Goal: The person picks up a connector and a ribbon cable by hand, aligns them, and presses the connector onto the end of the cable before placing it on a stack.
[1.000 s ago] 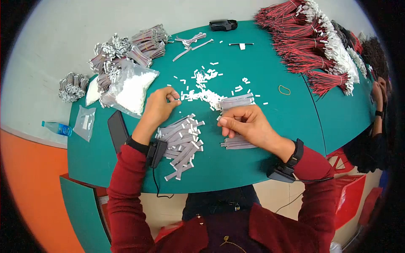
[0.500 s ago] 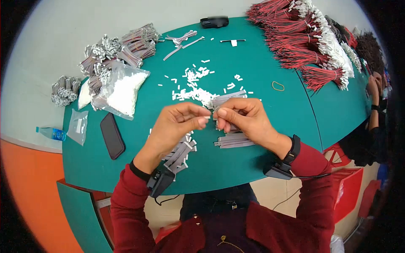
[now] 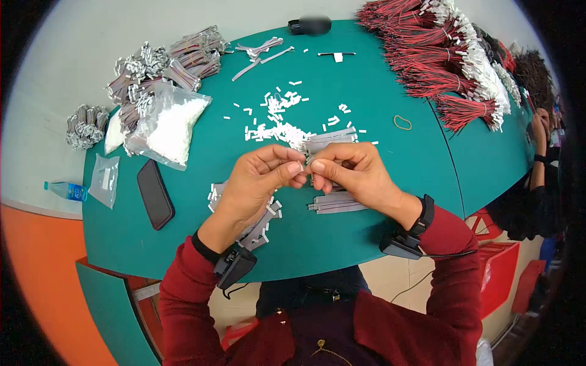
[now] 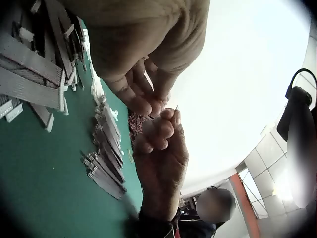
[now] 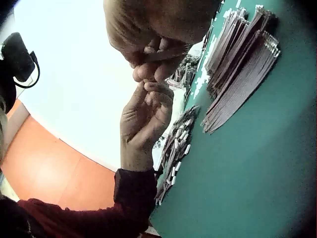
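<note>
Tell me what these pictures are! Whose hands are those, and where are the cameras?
There's no robot here: these are a person's left hand and right hand. The wide picture comes from a camera on the person's head; the other two come from small cameras strapped to the wrists. On the green table lie loose white bits, flat grey strips, a phone, a bag of white bits and bundled red wires. The left hand pinches a tiny white piece. The right hand seems to hold a grey strip, mostly hidden.

- Head: high, facing forward and down across the smooth green table.
- Left wrist: close, facing the bare right hand.
- Right wrist: close, facing the bare left hand; all views share both hands.
</note>
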Action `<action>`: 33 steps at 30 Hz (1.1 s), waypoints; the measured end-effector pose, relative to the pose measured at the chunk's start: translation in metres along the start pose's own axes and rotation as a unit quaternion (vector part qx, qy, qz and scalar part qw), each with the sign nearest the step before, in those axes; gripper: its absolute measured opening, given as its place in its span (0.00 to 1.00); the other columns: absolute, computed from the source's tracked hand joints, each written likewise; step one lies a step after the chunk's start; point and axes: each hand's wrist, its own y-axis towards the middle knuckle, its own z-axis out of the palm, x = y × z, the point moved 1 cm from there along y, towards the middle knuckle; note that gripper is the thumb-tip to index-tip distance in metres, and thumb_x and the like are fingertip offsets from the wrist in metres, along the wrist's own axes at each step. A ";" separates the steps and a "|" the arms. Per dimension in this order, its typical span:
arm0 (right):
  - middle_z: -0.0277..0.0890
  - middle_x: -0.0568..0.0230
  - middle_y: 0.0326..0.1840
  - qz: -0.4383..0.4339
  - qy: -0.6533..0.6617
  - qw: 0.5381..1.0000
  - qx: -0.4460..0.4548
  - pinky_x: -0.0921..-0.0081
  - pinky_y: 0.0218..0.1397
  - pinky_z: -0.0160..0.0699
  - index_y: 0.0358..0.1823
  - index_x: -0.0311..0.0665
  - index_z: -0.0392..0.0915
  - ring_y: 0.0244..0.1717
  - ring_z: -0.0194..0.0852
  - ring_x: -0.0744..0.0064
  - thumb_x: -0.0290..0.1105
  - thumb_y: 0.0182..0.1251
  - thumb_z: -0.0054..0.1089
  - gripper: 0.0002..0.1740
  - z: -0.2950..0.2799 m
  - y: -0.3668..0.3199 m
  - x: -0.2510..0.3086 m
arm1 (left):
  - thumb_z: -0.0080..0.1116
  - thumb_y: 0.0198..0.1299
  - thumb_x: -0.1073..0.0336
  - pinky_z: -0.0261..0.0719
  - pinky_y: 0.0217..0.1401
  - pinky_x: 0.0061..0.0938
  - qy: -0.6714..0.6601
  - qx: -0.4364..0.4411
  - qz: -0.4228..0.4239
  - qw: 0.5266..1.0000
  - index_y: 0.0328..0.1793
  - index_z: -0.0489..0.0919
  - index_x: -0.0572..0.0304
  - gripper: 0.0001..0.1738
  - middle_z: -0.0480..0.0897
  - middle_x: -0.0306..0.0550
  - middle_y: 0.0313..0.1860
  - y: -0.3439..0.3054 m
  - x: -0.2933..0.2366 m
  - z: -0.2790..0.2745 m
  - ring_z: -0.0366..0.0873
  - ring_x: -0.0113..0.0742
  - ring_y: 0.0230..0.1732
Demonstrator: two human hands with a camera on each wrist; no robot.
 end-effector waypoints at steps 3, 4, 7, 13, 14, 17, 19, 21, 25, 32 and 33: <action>0.76 0.72 0.24 0.024 -0.033 0.999 0.011 0.89 0.26 0.69 0.34 0.36 0.80 0.24 0.69 0.88 0.32 0.66 0.55 0.09 -0.002 0.001 -0.002 | 0.56 0.60 0.71 0.74 0.41 0.20 0.008 0.004 0.012 1.000 0.48 0.77 0.68 0.12 0.79 0.42 0.35 -0.002 0.002 -0.006 0.74 0.25 0.34; 0.75 0.72 0.24 0.033 -0.031 0.999 0.021 0.89 0.26 0.68 0.34 0.36 0.80 0.24 0.69 0.88 0.33 0.66 0.55 0.09 -0.002 0.001 -0.003 | 0.56 0.60 0.71 0.74 0.40 0.20 0.008 0.008 0.016 1.000 0.49 0.76 0.68 0.12 0.79 0.42 0.35 -0.002 0.003 -0.008 0.74 0.25 0.33; 0.75 0.73 0.23 0.054 -0.028 0.997 0.042 0.89 0.25 0.67 0.33 0.36 0.80 0.24 0.68 0.88 0.33 0.66 0.55 0.09 0.000 0.000 -0.005 | 0.56 0.60 0.70 0.73 0.40 0.20 0.007 0.011 0.007 1.000 0.51 0.76 0.68 0.14 0.79 0.42 0.35 -0.002 0.005 -0.010 0.74 0.25 0.33; 0.74 0.73 0.22 0.060 -0.028 0.997 0.046 0.89 0.25 0.66 0.32 0.36 0.79 0.23 0.68 0.88 0.33 0.66 0.55 0.09 0.003 -0.001 -0.005 | 0.56 0.61 0.71 0.73 0.39 0.19 0.005 0.020 0.008 1.000 0.48 0.76 0.68 0.11 0.79 0.42 0.34 -0.003 0.006 -0.007 0.73 0.25 0.33; 0.74 0.73 0.22 0.058 -0.026 0.997 0.047 0.89 0.25 0.66 0.32 0.36 0.79 0.23 0.68 0.89 0.33 0.66 0.55 0.09 0.003 -0.001 -0.005 | 0.56 0.61 0.70 0.72 0.39 0.19 0.001 0.022 0.008 1.000 0.47 0.76 0.68 0.11 0.79 0.42 0.34 -0.003 0.007 -0.007 0.73 0.25 0.33; 0.74 0.73 0.22 0.054 -0.023 0.997 0.047 0.89 0.25 0.66 0.32 0.35 0.79 0.23 0.67 0.89 0.33 0.66 0.55 0.09 0.003 -0.001 -0.005 | 0.56 0.61 0.70 0.72 0.39 0.19 -0.008 0.029 0.012 0.999 0.46 0.76 0.68 0.10 0.79 0.42 0.34 -0.003 0.008 -0.007 0.73 0.25 0.33; 0.74 0.73 0.22 0.054 -0.020 0.997 0.047 0.89 0.25 0.65 0.32 0.35 0.79 0.23 0.67 0.89 0.33 0.66 0.55 0.09 0.003 -0.001 -0.007 | 0.56 0.61 0.70 0.72 0.39 0.19 -0.011 0.030 0.017 0.999 0.46 0.76 0.68 0.10 0.79 0.42 0.34 -0.002 0.009 -0.007 0.72 0.25 0.33; 0.74 0.73 0.22 0.056 -0.017 0.997 0.047 0.89 0.25 0.65 0.31 0.35 0.79 0.23 0.67 0.89 0.33 0.66 0.55 0.09 0.003 -0.001 -0.008 | 0.56 0.61 0.70 0.72 0.39 0.19 -0.016 0.031 0.019 0.999 0.46 0.76 0.68 0.10 0.79 0.42 0.34 -0.003 0.009 -0.007 0.72 0.25 0.33; 0.74 0.73 0.22 0.053 -0.025 0.997 0.043 0.89 0.25 0.64 0.31 0.36 0.79 0.23 0.67 0.89 0.33 0.66 0.56 0.09 0.004 -0.001 -0.006 | 0.56 0.61 0.70 0.71 0.39 0.19 -0.014 0.027 0.013 0.999 0.46 0.76 0.67 0.09 0.79 0.42 0.34 -0.004 0.009 -0.006 0.72 0.25 0.32; 0.74 0.74 0.21 0.052 -0.022 0.997 0.044 0.89 0.24 0.64 0.31 0.36 0.79 0.23 0.67 0.89 0.33 0.66 0.56 0.09 0.004 -0.001 -0.006 | 0.56 0.61 0.70 0.71 0.38 0.18 -0.007 0.026 0.012 1.000 0.45 0.76 0.66 0.09 0.79 0.41 0.33 -0.004 0.009 -0.005 0.72 0.24 0.32; 0.74 0.74 0.21 0.054 -0.024 0.997 0.043 0.89 0.24 0.64 0.31 0.36 0.78 0.23 0.67 0.89 0.33 0.66 0.56 0.09 0.004 -0.001 -0.005 | 0.56 0.61 0.70 0.71 0.38 0.18 -0.006 0.025 0.011 1.000 0.45 0.76 0.66 0.09 0.79 0.41 0.33 -0.005 0.009 -0.005 0.72 0.24 0.32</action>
